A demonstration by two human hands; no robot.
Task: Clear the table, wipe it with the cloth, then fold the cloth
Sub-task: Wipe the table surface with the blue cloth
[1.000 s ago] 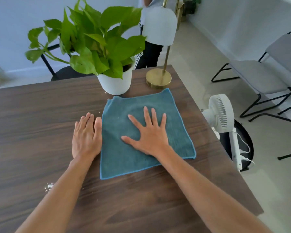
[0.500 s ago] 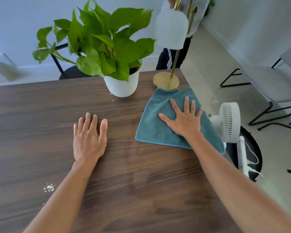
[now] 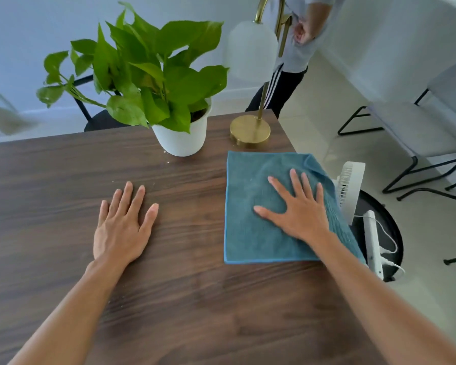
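Observation:
A blue-green cloth (image 3: 250, 214) lies spread on the dark wooden table (image 3: 190, 299), at its right edge, with its right side hanging over that edge. My right hand (image 3: 298, 209) presses flat on the cloth with the fingers spread. My left hand (image 3: 121, 225) rests flat on the bare wood to the left, apart from the cloth. A few pale crumbs (image 3: 166, 162) lie near the plant pot.
A white pot with a leafy green plant (image 3: 182, 138) and a brass lamp base (image 3: 250, 130) stand at the table's far side. A white fan (image 3: 350, 191) stands on a black stool right of the table. A person (image 3: 287, 61) stands beyond the lamp. Grey chairs (image 3: 416, 127) at far right.
My right hand has slid the cloth from the table's middle to its right edge, then pulled it back nearer. My left hand has stayed flat on the wood.

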